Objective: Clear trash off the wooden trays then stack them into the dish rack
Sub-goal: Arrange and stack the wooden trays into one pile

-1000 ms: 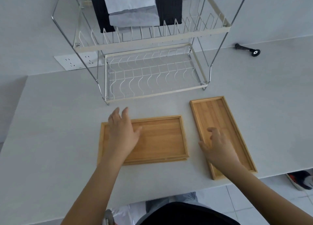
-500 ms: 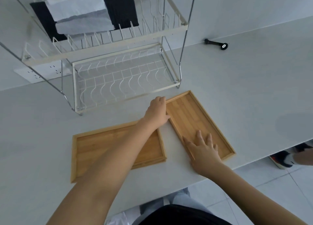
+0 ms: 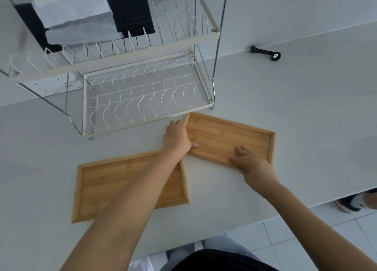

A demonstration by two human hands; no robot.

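Note:
Two wooden trays lie on the white counter. The narrow tray (image 3: 228, 136) sits just in front of the dish rack's right corner, turned with its long side across my view. My left hand (image 3: 177, 137) grips its left short end, thumb inside the rim. My right hand (image 3: 252, 162) holds its near long edge, fingers on the tray floor. The wider tray (image 3: 106, 181) rests to the lower left, partly hidden by my left forearm. Both trays look bare. The two-tier wire dish rack (image 3: 146, 115) stands behind, its lower shelf empty.
Black and white folded cloths (image 3: 89, 17) hang on the rack's upper tier. A small black tool (image 3: 265, 52) lies at the back right by the wall. A wall socket (image 3: 51, 86) shows behind the rack. The counter edge runs at the lower right, a shoe (image 3: 348, 204) below.
My left hand left the wide tray and took the narrow tray's end. With both hands on it, the narrow tray has rotated from lengthwise to crosswise near the rack.

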